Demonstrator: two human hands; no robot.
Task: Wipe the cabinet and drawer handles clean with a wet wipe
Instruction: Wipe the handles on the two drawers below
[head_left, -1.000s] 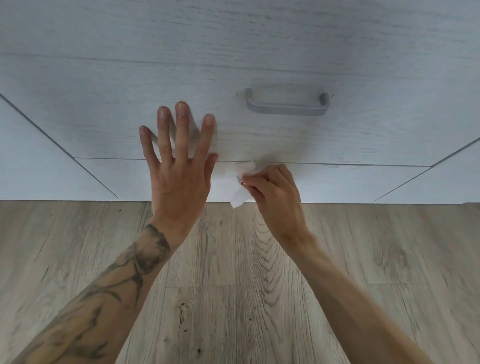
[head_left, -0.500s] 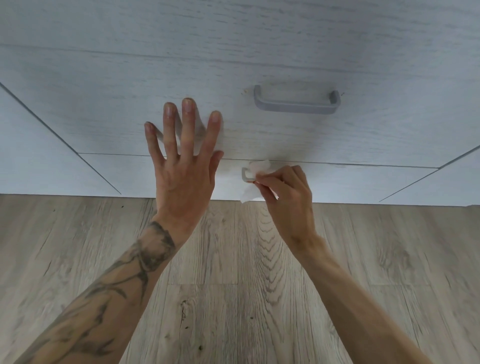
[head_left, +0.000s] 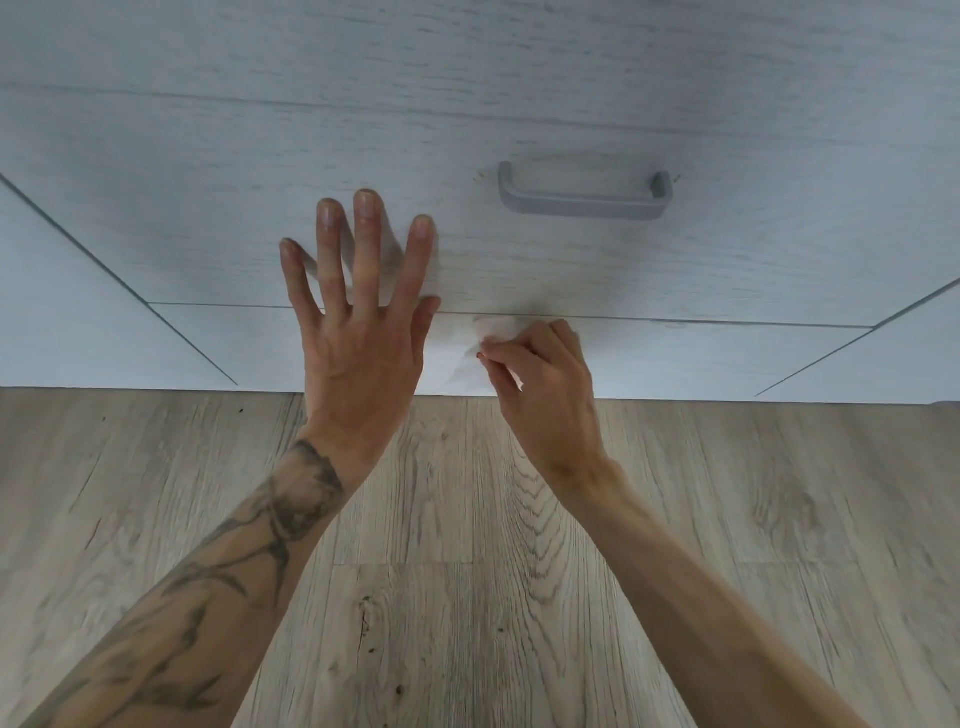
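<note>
Right hand (head_left: 545, 395) pinches the wet wipe (head_left: 467, 358) bunched against the bottom drawer (head_left: 727, 358), below-left of the grey handle (head_left: 584, 200), probably rubbing a lower handle it hides. Left hand (head_left: 358, 343), further left of that handle, lies flat, fingers spread, likely steadying the upper drawer front (head_left: 208, 234).

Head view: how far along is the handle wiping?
Done: nothing provable; the grey handle is bare, no hand on it, wiped or not unclear. In hand: right hand pinches the wet wipe against the lower drawer front; left hand rests flat on the upper drawer front. Left: possibly that grey handle; no other handle shows.
</note>
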